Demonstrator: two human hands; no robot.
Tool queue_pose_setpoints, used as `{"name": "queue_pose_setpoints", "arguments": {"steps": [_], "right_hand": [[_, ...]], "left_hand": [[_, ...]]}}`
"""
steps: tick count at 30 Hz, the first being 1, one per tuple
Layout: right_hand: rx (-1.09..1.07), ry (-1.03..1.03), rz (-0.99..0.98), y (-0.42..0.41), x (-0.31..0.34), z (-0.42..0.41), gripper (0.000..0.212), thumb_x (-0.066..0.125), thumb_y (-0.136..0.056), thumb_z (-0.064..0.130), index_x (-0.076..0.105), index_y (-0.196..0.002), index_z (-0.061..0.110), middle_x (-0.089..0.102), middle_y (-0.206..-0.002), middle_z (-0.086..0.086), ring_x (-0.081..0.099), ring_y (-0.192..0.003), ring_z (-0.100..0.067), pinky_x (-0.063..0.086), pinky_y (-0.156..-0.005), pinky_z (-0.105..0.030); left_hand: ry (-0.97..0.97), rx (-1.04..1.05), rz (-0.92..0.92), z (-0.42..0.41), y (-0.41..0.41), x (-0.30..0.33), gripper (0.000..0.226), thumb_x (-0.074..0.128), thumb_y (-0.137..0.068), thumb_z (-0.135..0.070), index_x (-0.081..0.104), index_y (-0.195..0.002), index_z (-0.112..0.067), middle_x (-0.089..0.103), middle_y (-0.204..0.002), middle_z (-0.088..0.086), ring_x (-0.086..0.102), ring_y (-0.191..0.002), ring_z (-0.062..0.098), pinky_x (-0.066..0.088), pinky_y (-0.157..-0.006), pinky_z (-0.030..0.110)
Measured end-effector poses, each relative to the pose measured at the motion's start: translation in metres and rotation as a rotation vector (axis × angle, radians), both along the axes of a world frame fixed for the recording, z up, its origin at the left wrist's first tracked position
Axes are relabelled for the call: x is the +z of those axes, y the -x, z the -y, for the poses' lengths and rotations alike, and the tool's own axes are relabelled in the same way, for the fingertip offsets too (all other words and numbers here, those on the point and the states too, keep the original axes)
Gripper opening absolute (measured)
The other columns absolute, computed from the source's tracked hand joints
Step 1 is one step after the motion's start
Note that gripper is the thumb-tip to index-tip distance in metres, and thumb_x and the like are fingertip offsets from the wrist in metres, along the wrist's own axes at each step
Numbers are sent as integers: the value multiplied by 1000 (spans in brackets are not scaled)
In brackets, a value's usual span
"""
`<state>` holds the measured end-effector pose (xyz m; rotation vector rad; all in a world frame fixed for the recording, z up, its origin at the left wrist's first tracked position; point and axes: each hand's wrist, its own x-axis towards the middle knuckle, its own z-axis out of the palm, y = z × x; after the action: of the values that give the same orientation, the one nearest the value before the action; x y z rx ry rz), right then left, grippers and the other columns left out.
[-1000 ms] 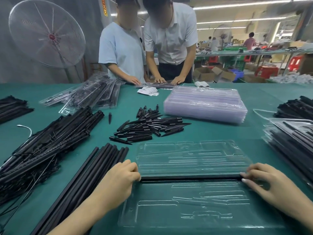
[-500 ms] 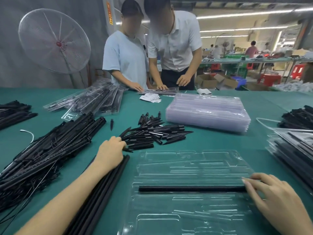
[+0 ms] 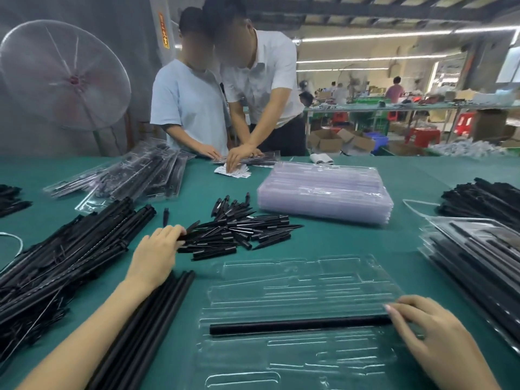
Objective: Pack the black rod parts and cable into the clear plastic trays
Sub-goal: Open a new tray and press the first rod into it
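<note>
— What was noted of the premises?
— A workshop hall. The work table was covered in green cloth. A large pedestal fan stood at the far left against a grey wall.

— Lighting and ceiling?
— Fluorescent strip lights ran beneath dark ceiling beams.

— Beyond the table?
— Open cardboard boxes sat on the floor, red stools stood near a long bench, and a blue crate was beside the boxes.

Left hand reaching forward, grip curled and pinching, right hand low, fingers pressing down
</note>
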<state>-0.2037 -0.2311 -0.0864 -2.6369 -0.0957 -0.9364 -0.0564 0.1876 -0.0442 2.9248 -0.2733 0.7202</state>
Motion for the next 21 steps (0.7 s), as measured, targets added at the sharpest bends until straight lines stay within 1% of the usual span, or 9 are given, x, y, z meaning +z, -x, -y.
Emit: {"name": "queue_pose_setpoints", "arguments": {"steps": [2,3,6,9,11,13,16,18,21], "right_hand": [[106,-144,-26,3,6,-3,14,72,-77,15,76,-85,25,65,-81,16,60,-72,-3,46,-70,-20],[177,-246,-49,5,9,-6,19,67,-80,19,74,-95,29,66,-83,18,61,-77,-3,44,-73,-14],[348,-469,-109,9,12,-15,35,65,-80,23,65,-114,33,67,-91,16,62,-77,-7,45,-75,-9],[478,-470,-168,13,13,-18,47,69,-78,24,60,-124,29,67,-100,12,64,-78,-11,49,-76,-15],[511,-394,-193,13,10,-15,46,71,-78,22,63,-122,29,66,-101,11,64,-79,-10,50,-75,-17],[513,-312,-212,13,7,-14,34,71,-78,19,70,-111,27,65,-97,11,63,-77,-7,48,-73,-14],[484,-224,-181,9,2,-11,20,74,-77,8,77,-90,23,65,-82,15,62,-74,-1,46,-69,-12],[456,-254,-159,8,2,-8,19,75,-77,6,77,-85,23,66,-77,16,62,-70,-2,46,-66,-14],[504,-321,-138,7,2,-13,12,71,-78,14,77,-86,20,67,-77,13,61,-68,-2,45,-65,-12]], "left_hand": [[231,-102,-47,27,21,12,16,51,-97,-14,56,-111,-7,65,-99,8,59,-87,33,44,-72,41],[257,-192,-79,42,33,15,17,51,-98,-18,56,-112,-10,65,-100,3,60,-88,29,45,-74,40],[198,-483,-199,91,77,16,14,52,-97,-32,56,-108,-26,61,-97,-16,55,-85,6,44,-75,27],[153,-615,-327,136,104,5,16,49,-97,-37,55,-108,-27,61,-102,-14,51,-91,4,39,-77,21],[130,-640,-345,157,110,-6,19,49,-97,-37,56,-109,-24,61,-105,-10,50,-97,7,40,-80,24],[120,-666,-368,169,110,-15,19,53,-96,-37,58,-109,-24,61,-105,-6,48,-100,9,41,-85,28],[199,-728,-391,174,106,-20,19,61,-92,-35,60,-106,-23,62,-97,-8,45,-91,3,40,-82,23],[363,-709,-403,175,103,-16,20,69,-86,-33,62,-102,-23,61,-87,-11,45,-79,-2,39,-73,17],[941,-563,-532,178,97,-2,26,81,-75,-22,65,-95,-19,66,-72,-7,55,-61,2,45,-63,14]]}}
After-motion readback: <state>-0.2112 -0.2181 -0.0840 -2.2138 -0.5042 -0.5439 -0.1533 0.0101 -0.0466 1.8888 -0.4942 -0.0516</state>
